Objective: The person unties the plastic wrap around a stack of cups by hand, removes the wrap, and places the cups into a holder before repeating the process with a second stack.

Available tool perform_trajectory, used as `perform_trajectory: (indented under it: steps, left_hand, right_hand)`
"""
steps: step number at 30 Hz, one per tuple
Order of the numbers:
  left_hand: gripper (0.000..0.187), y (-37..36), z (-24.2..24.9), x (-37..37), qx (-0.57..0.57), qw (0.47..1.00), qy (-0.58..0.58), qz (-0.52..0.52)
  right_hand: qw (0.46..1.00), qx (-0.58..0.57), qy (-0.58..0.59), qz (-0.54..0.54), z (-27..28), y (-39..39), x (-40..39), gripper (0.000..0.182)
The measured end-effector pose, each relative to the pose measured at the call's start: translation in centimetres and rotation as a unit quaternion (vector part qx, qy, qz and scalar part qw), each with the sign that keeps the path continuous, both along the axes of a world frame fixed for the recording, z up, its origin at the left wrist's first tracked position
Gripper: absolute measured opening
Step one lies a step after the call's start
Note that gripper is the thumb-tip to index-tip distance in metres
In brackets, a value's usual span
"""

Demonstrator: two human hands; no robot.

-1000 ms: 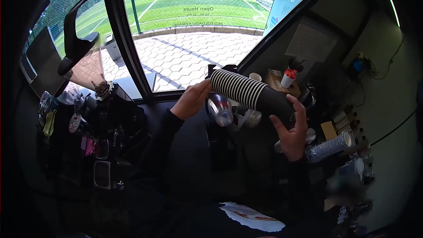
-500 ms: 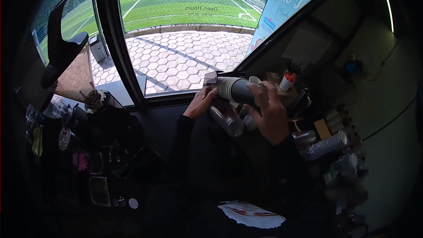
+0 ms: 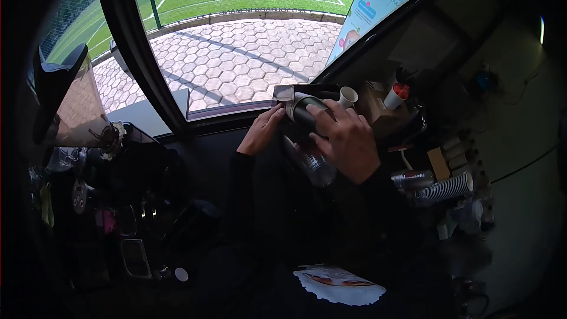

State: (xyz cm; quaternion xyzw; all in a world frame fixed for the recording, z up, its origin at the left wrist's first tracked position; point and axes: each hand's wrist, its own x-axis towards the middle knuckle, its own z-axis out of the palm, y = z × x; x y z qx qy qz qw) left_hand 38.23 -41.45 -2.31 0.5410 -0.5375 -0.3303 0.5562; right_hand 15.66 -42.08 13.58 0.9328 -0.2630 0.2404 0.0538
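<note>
A nested stack of dark paper cups [image 3: 305, 110] leans below the window, its rims facing left. My right hand [image 3: 347, 139] is closed around the base end of this stack, thumb underneath and fingers over the top. At the rim end, my left hand [image 3: 261, 130] presses its fingertips to the side of the stack; some of its fingers are hidden. Just below both hands lies a stack of clear plastic cups [image 3: 319, 168]. One white paper cup [image 3: 348, 95] stands beyond my right hand.
A cup with red items [image 3: 396, 95] stands beside a cardboard box [image 3: 378, 112]. More nested cups [image 3: 447, 189] lie on the right. On the left stands a coffee grinder [image 3: 74, 109] with its hopper. The window frame [image 3: 227, 113] runs behind my hands.
The cup stack is turned and shows fewer rims, and my right hand has moved closer to my left hand. The camera view has shifted, and more of the white cup shows.
</note>
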Motion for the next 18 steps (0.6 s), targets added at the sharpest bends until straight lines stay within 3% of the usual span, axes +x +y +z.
perform_trajectory:
  steps: [2, 4, 11, 15, 18]
  left_hand:
    - [0.060, 0.3, 0.0, 0.0, -0.020, 1.000, 0.019, -0.009]
    - [0.052, 1.6, 0.5, -0.2, -0.059, 0.992, 0.112, -0.026]
    - [0.047, 4.2, 0.8, -1.9, -0.111, 0.987, 0.105, 0.052]
    - [0.046, 5.4, 2.6, -3.7, -0.141, 0.985, 0.070, 0.070]
    - [0.050, 7.4, 5.6, -5.6, -0.208, 0.955, -0.118, 0.176]
  right_hand:
    - [1.000, -0.021, 0.018, -0.007, -0.1, -0.5, 1.0, 0.047]
    - [0.997, -0.047, 0.062, -0.018, 0.1, -0.5, 1.6, 0.045]
    - [0.999, -0.030, 0.044, -0.010, -0.1, -1.1, 1.6, 0.046]
    - [0.999, -0.024, 0.034, -0.024, -1.2, -1.3, 2.2, 0.058]
    - [1.000, 0.008, -0.025, 0.015, -1.5, 0.0, 0.6, 0.075]
